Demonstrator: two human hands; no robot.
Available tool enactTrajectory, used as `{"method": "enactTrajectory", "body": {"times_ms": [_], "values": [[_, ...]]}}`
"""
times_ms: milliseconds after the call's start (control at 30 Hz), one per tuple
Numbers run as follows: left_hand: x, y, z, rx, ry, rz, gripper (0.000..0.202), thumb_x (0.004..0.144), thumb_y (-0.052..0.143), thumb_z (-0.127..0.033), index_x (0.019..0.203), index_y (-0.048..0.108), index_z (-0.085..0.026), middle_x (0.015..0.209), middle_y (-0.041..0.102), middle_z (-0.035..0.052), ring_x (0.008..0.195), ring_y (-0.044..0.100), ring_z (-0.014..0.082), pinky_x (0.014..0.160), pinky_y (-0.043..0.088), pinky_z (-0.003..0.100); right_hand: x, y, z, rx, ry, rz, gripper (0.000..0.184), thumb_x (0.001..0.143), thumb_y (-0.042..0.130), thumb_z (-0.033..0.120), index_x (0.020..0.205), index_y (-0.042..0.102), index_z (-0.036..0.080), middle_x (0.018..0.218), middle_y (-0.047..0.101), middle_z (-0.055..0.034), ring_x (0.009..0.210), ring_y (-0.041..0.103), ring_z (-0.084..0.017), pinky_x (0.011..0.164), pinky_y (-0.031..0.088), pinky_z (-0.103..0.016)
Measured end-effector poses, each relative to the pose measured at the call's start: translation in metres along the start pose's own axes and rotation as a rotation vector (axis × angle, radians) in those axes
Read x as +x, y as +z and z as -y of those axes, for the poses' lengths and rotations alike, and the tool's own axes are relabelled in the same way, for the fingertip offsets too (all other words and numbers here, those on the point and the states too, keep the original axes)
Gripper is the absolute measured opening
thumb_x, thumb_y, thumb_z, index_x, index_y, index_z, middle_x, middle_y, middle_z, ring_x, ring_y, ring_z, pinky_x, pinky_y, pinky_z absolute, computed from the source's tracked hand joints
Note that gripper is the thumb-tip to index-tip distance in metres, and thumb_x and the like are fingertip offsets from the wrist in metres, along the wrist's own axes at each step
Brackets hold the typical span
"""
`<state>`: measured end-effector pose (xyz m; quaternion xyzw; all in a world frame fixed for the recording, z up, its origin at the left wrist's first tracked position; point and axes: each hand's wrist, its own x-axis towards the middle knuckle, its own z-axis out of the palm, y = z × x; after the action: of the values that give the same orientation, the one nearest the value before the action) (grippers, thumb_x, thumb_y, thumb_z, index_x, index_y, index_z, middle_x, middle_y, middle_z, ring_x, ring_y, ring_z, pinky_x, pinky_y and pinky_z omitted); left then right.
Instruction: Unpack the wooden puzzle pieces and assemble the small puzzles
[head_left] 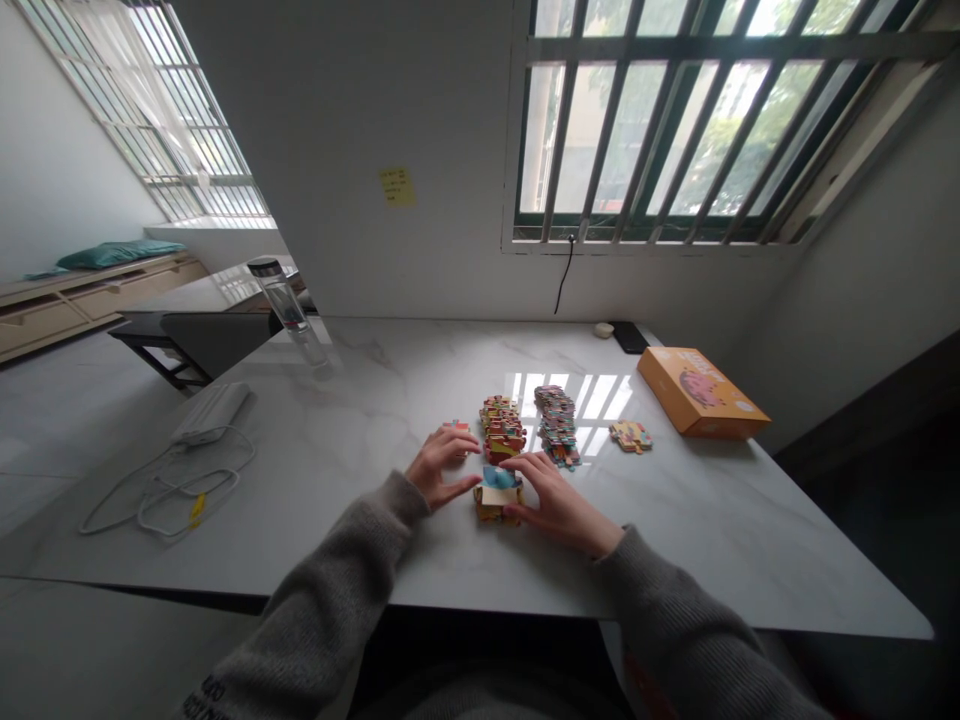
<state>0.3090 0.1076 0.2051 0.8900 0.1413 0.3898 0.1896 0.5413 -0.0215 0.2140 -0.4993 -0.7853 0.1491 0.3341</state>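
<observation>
Directly in front of me on the table is a low stack of jigsaw puzzle pieces (pixel 499 513). A blue and cream puzzle piece (pixel 499 484) lies at its top. My right hand (pixel 553 500) is at the right side of this stack, with thumb and forefinger on the top piece's edges. On the left, my left hand (pixel 442 466) is open and curved, its thumb close to the stack's edge. A red and yellow row of stacked pieces (pixel 502 428) lies just behind, and a pinkish-grey row (pixel 556 425) to its right. One light piece (pixel 457 427) is partly hidden behind my left fingers.
A small pile of pieces (pixel 631 436) and an orange box (pixel 701 393) are on the right. At the back lie a black phone (pixel 629 338) and a small white case (pixel 603 330). A white power strip with cable (pixel 212 413) and a glass bottle (pixel 279 296) stand left.
</observation>
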Motion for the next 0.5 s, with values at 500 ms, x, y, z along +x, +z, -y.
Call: {"method": "enactTrajectory", "body": {"times_ms": [500], "values": [[0.002,0.013,-0.023,0.027,0.015,0.135,0.032,0.081,0.073,-0.035,0.11,0.066,-0.024,0.12,0.065,0.0086,0.111,0.058,0.0257,0.1,0.048,0.044,0.001,0.006,-0.007,0.067,-0.06,-0.135,0.047,0.088,0.073,0.03,0.13,0.052,0.028,0.124,0.062,-0.0091,0.117,0.055,-0.027,0.099,0.052,-0.047]]}}
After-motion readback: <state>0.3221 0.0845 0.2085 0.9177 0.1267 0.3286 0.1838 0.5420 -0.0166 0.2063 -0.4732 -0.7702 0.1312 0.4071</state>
